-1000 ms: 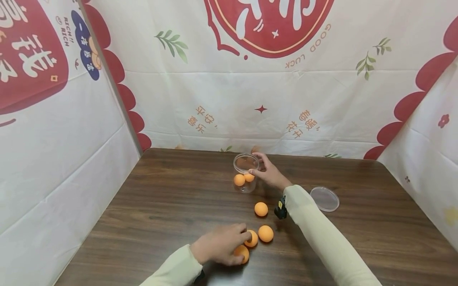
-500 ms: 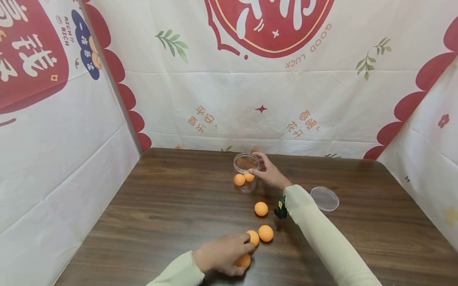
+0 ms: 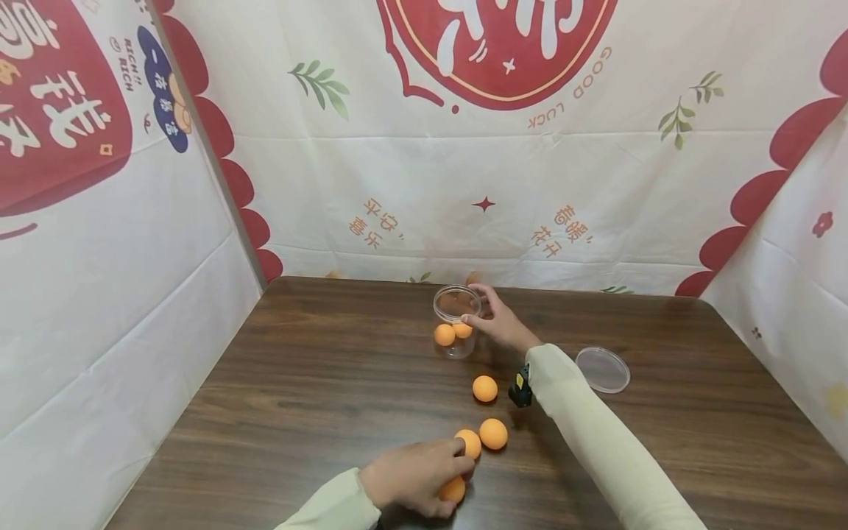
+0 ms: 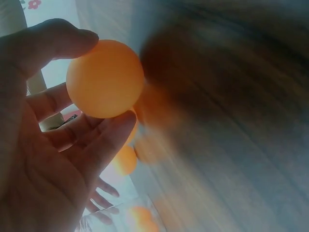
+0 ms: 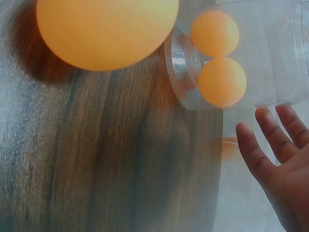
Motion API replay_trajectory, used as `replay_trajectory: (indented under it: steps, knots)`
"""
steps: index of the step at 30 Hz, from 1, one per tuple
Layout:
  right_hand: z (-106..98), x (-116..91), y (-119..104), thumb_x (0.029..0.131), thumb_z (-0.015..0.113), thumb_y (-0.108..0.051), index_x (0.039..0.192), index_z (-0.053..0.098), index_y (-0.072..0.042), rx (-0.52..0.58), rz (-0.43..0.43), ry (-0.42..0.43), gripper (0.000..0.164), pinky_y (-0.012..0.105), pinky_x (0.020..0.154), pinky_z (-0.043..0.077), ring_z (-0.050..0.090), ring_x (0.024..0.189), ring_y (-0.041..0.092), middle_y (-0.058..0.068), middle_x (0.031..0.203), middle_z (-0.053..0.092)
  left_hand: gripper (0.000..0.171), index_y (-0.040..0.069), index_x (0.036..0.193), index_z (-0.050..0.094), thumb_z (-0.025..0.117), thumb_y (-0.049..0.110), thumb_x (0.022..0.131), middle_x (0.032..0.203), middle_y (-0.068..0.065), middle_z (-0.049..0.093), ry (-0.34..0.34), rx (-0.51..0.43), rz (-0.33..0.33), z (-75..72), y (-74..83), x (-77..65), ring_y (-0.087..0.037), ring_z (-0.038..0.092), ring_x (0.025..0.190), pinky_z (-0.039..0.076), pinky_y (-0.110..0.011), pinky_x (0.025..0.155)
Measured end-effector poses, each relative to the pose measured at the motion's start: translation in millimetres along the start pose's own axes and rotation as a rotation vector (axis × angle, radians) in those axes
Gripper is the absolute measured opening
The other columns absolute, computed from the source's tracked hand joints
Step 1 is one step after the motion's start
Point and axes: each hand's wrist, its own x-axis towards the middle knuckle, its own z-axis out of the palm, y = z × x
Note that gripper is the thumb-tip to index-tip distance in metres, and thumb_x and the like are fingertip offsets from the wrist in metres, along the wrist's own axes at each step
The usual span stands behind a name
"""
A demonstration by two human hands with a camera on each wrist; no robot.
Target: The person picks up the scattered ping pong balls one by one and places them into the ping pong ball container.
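Pinching one orange ball [image 3: 453, 489] between thumb and fingertips, your left hand [image 3: 414, 478] sits near the front edge of the wooden table [image 3: 311, 383]; the left wrist view shows that ball [image 4: 105, 79] held at the tips with the palm open behind it. Two more loose balls lie just beyond your knuckles, side by side: the nearer one [image 3: 469, 443] is touching or almost touching your fingers, its neighbour [image 3: 493, 433] just to its right. A fourth loose ball [image 3: 485, 389] rests farther back, between that pair and the jar.

Your right hand [image 3: 498, 322] is at the clear plastic jar [image 3: 455, 322], which stands upright and uncapped toward the back of the table. In the head view the thumb and forefinger curl against the jar's rim and right side. The right wrist view shows your fingers [image 5: 270, 145] fairly straight beside the clear wall, so you steady it more than clasp it. Two balls [image 3: 450, 333] lie at the jar's bottom, touching each other.

The jar's clear lid [image 3: 602, 369] lies flat on the table to the right of your right sleeve [image 3: 596, 434], well apart from the jar.
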Motion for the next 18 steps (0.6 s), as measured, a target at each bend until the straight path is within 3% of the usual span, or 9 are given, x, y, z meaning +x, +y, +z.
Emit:
replay_trajectory:
  steps: [11, 18]
  knots:
    - [-0.6, -0.5, 0.2, 0.087, 0.058, -0.020, 0.138, 0.023, -0.008, -0.004, -0.002, 0.000, 0.063, 0.037, 0.075, 0.044, 0.047, 0.099, 0.032, 0.025, 0.122, 0.040, 0.026, 0.021, 0.092, 0.050, 0.068, 0.029, 0.075, 0.083, 0.009, 0.037, 0.013, -0.017, -0.013, -8.1, -1.9, 1.8, 0.000, 0.034, 0.064, 0.026, -0.009, 0.050]
    - [0.5, -2.0, -2.6, 0.086, 0.060, -0.021, 0.137, 0.025, -0.008, -0.010, 0.005, 0.008, 0.063, 0.041, 0.078, 0.043, 0.048, 0.098, 0.032, 0.024, 0.120, 0.043, 0.028, 0.022, 0.093, 0.051, 0.070, 0.027, 0.072, 0.082, 0.009, 0.037, 0.032, 0.014, -0.032, -21.5, -5.3, 2.9, -0.001, 0.035, 0.066, 0.028, -0.010, 0.053]
